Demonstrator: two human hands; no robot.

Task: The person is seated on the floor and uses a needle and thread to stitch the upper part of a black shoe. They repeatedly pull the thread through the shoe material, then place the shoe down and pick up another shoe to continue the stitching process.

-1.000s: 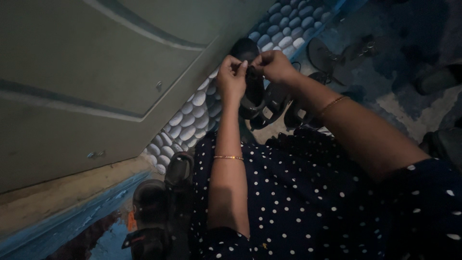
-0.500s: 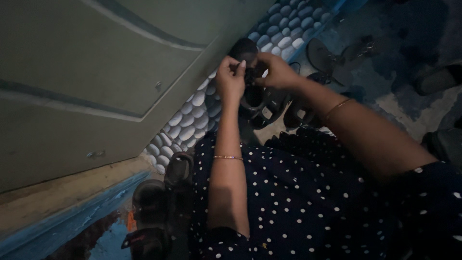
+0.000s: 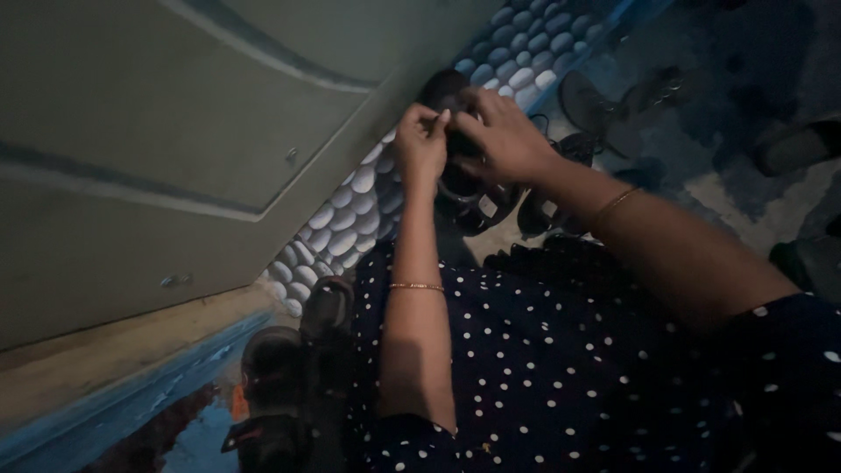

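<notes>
My left hand [image 3: 420, 140] and my right hand [image 3: 499, 136] meet at chest height, fingertips pinched together on a small dark thing [image 3: 457, 140] that is too dim to make out. The right hand partly covers it. A thin gold bangle sits on each wrist, the left bangle [image 3: 417, 286] and the right bangle [image 3: 613, 203]. Below my arms is my dark blue dress with white dots [image 3: 561, 368].
A pale green panelled door [image 3: 175, 131] fills the left side above a wooden sill [image 3: 114, 350]. A pebble-patterned mat [image 3: 350, 219] lies along it. Dark sandals [image 3: 477, 197] lie under my hands, a second pair [image 3: 289, 377] at lower left, a third pair [image 3: 613, 105] at upper right.
My right hand has slid further over the left fingertips, covering what they pinch. Both hands stay at the same spot.
</notes>
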